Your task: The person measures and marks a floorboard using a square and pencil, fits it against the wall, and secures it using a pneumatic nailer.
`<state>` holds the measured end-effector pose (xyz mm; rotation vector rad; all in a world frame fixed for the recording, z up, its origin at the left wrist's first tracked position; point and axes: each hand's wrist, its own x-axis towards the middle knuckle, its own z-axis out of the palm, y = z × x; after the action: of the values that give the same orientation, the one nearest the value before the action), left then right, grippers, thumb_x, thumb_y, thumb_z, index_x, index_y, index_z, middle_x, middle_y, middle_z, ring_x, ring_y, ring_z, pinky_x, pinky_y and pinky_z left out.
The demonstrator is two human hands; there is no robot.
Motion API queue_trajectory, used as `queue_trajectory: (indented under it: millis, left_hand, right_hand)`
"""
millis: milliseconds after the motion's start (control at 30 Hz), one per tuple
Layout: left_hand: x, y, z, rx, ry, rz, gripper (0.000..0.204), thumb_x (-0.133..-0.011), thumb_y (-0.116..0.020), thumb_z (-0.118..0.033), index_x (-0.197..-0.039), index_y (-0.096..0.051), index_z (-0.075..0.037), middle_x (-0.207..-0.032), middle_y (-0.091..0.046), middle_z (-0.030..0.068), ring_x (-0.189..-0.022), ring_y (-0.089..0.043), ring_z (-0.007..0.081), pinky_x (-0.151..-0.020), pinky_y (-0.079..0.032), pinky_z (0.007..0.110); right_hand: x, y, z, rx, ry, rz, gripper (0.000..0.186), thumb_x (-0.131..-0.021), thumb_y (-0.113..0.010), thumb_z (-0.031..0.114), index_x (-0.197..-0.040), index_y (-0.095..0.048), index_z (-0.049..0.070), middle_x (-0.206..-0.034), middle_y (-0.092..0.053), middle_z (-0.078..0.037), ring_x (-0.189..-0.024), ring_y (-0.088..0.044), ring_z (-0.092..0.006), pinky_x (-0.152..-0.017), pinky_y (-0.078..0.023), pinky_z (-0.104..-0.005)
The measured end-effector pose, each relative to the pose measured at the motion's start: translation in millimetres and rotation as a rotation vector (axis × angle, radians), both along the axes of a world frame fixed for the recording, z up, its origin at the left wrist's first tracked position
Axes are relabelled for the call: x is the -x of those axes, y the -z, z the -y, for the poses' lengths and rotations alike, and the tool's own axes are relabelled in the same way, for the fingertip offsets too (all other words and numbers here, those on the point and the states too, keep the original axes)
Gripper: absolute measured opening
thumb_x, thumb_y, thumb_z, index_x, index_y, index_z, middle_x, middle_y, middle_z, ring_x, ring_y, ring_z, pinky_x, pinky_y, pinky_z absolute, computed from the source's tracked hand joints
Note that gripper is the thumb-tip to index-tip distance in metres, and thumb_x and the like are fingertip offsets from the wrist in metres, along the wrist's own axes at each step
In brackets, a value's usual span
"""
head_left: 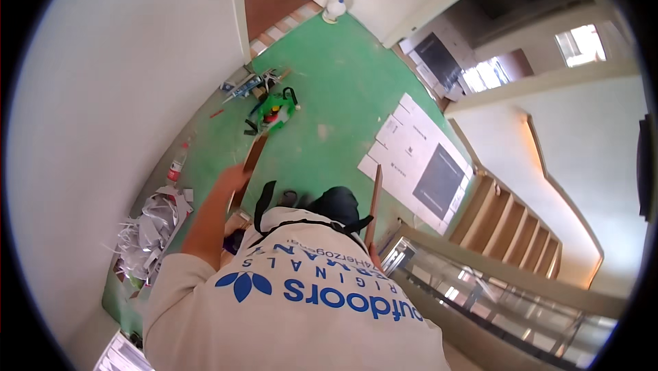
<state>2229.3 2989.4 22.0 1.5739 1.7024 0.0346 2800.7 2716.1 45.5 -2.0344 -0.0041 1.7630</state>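
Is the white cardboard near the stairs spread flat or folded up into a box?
Spread flat: the white cardboard lies as a wide sheet on the green floor, with no box sides standing up.

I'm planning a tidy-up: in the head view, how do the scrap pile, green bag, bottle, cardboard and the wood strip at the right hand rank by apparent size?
1. Cardboard
2. Scrap pile
3. Green bag
Wood strip and bottle: smallest, too alike to rank; the strip looks longer, the bottle wider.
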Motion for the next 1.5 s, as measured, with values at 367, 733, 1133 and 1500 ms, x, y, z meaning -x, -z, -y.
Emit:
queue_trajectory:
  millis: [367,733,1133,1500]
  left_hand:
    - [-128.2,-187.2,-462.4,-0.417,-0.176,-0.374,0.029,-0.105,-0.058,-0.036,-0.114,-0.057,-0.009,-0.097,-0.072,0.0124,-0.092,-0.073,0.0356,-0.073,-0.058,0.052]
    - [-88.9,-194.3,-733.0,-0.089,-0.427,-0.143,0.033,-0.103,-0.061,-0.038,-0.12,-0.06,-0.009,-0.109,-0.073,0.0177,-0.103,-0.07,0.0408,-0.086,-0.056,0.053]
    - [9.1,-159.8,-1018.6,-0.025,-0.624,0.16,0.04,-0.1,-0.064,-0.036,-0.129,-0.064,-0.008,-0.117,-0.071,0.0261,-0.111,-0.066,0.0463,-0.093,-0.052,0.053]
    - [27.1,-13.9,-970.5,0.344,-1.14,0.168,0.045,-0.098,-0.069,-0.04,-0.118,-0.071,0.0,-0.109,-0.075,0.0227,-0.101,-0.072,0.0359,-0.085,-0.055,0.046]
  right_hand:
    - [-143.6,7.4,-499.0,0.08,-0.352,-0.112,0.071,-0.101,-0.044,0.074,-0.119,-0.064,0.009,-0.084,-0.061,-0.007,-0.071,-0.059,-0.0225,-0.065,-0.05,-0.0398]
    - [-123.6,-42.7,-974.7,0.123,-0.71,-0.052,0.07,-0.103,-0.04,0.073,-0.116,-0.067,0.009,-0.074,-0.065,-0.009,-0.061,-0.063,-0.0233,-0.057,-0.052,-0.0393]
    - [2.3,13.9,-1376.0,0.053,-0.886,-0.107,0.077,-0.102,-0.044,0.073,-0.136,-0.066,0.007,-0.123,-0.07,-0.017,-0.11,-0.068,-0.0241,-0.098,-0.053,-0.0392]
    - [189.9,21.6,-1695.6,0.186,-1.185,-0.09,0.079,-0.094,-0.046,0.084,-0.104,-0.071,0.01,-0.077,-0.06,-0.004,-0.069,-0.056,-0.019,-0.066,-0.048,-0.036]
